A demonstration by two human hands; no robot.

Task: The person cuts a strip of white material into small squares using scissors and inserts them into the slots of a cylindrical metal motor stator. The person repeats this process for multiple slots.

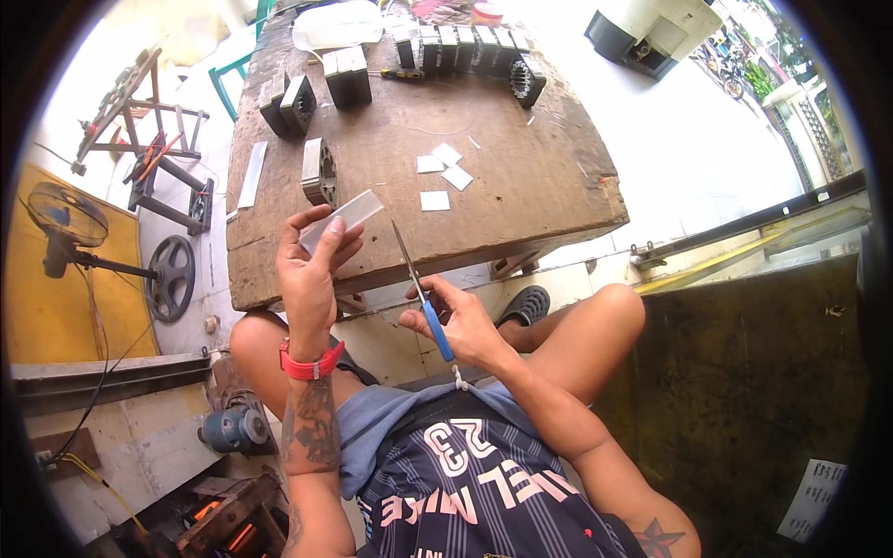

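My left hand (312,265) pinches a whitish, slightly see-through strip (355,216) between thumb and fingers, above the table's near edge. In my right hand (465,325) is a pair of scissors with blue handles (435,332). The blades point up and away, close to the strip's right end but apart from it. Several small white rectangles (434,200) cut from similar sheet lie mid-table. A longer white strip (251,175) lies at the table's left edge. Just beyond my left hand stands a slotted metal stator core (318,172).
More stator cores (347,76) stand at the back left, with a row of them (456,48) behind. A screwdriver (402,73) lies by that row on the wooden table (521,167). A fan (65,219) and a bench grinder (233,426) are on my left.
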